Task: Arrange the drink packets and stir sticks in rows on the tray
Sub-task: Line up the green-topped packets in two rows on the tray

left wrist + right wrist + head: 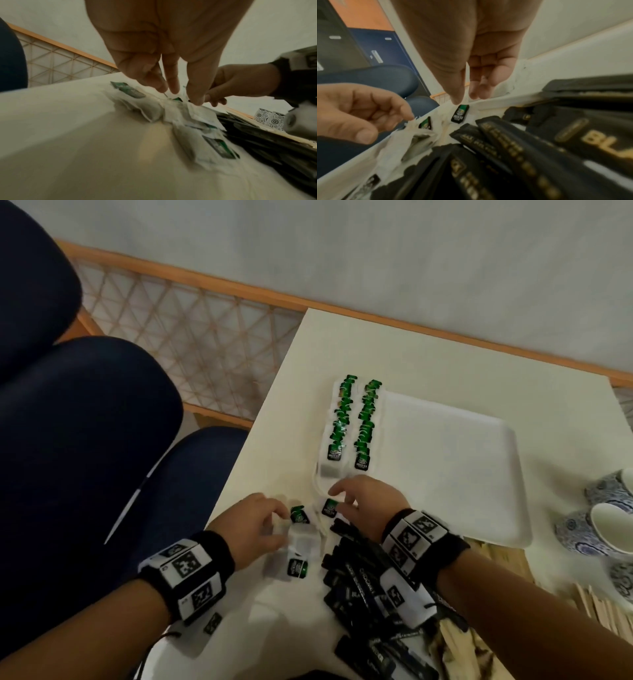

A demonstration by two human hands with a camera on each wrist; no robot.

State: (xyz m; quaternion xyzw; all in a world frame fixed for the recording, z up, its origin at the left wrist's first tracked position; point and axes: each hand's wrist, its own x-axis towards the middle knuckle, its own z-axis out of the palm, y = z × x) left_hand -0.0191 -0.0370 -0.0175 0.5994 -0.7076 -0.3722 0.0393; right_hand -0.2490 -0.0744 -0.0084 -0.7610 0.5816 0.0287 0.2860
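1. At lower centre of the head view, the left hand [260, 520] pinches a tea bag [301, 539]; the right hand [368, 501] pinches another's string.
2. Two tea rows [352, 422] fill the tray [462, 474] above.
3. Cream table [445, 364], blue chairs [85, 440] left.

A pale grey-white wall [342, 251] is running behind the cream table [445, 364]. A wood-framed lattice screen [191, 337] is standing to its left, and dark blue padded chairs [75, 419] are sitting beside it under soft, even light.
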